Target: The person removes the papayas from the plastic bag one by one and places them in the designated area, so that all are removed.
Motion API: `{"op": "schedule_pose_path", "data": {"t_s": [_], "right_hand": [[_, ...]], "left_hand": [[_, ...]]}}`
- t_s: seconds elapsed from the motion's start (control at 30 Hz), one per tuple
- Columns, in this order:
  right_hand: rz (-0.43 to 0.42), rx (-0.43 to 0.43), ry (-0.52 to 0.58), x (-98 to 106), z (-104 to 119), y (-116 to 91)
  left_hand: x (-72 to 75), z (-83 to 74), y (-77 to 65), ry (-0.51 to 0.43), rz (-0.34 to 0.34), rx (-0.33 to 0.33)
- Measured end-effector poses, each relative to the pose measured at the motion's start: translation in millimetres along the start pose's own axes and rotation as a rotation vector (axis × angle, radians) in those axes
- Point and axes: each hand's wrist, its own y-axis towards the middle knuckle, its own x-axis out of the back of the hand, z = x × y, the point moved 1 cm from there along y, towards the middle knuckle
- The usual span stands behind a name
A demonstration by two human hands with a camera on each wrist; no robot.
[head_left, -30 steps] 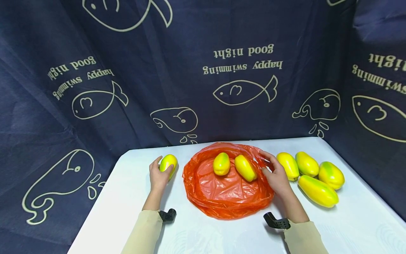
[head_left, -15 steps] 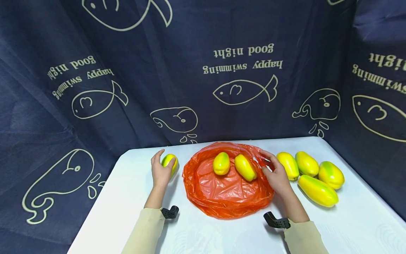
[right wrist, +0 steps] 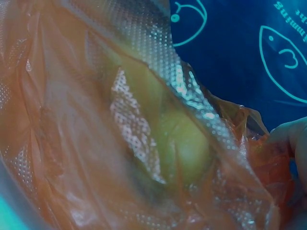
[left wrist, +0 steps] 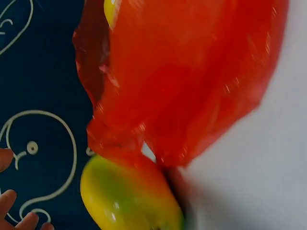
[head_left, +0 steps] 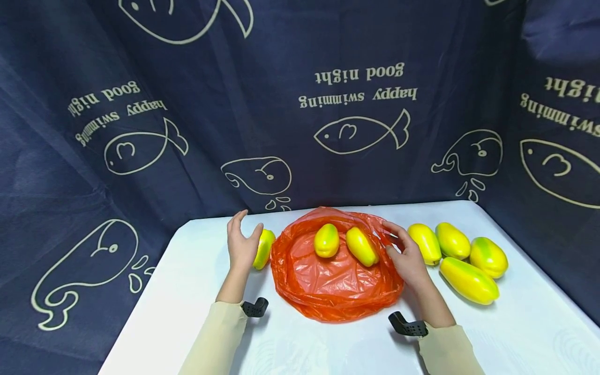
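A: How far along?

B: Roughly partway, judging by the count alone: two papayas inside, five outside. Starting big: hung behind, a navy fish-and-whale curtain (head_left: pixel 365 172); below that, a white table (head_left: pixel 159 323); lying mid-table, mouth up, a thin red plastic bag (head_left: pixel 328 284).

A: And the hands?

B: Gripping the bag's right rim with the right hand (head_left: pixel 409 256), thumb and fingers bent round the film. Nothing gripped by the left hand (head_left: pixel 241 247), spread wide, with thumb well apart from fingers. Cannot tell whether touching fruit with the thumb.

A: Outside the bag, meaning where?

B: At right, past the right hand, a close cluster of four papayas (head_left: pixel 469 281). At left, between left hand and bag, a lone papaya (head_left: pixel 265 250), apparently touching the bag's edge. Inside, toward the far wall, a green-topped papaya (head_left: pixel 326 240) and, just to the right, a slanting papaya (head_left: pixel 362 247).

A: And looking like what, up close?

B: Glossy, smooth, oblong, mostly yellow. Blotched with green on the lone papaya, tinged red near the bag.
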Motion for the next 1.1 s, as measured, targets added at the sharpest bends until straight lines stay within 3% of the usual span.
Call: {"op": "schedule_pose_path", "data": {"t_s": [0.43, 0.63, 0.83, 1.1], "right_hand": [[0.0, -0.01, 0.008, 0.7, -0.5, 0.8], [0.004, -0.023, 0.015, 1.1, 3.1, -1.2], [0.001, -0.016, 0.019, 1.4, 2.7, -1.5], [-0.004, -0.002, 0.017, 1.6, 2.4, -1.7]], "left_hand": [[-29.7, -39.8, -16.5, -0.135, 0.106, -0.211], [-48.2, -46.9, -24.1, -0.16, 0.164, -0.227], [-64.7, -51.6, -30.7, -0.127, 0.211, -0.221], [-84.3, -46.3, -40.7, -0.129, 0.274, -0.19]]}}
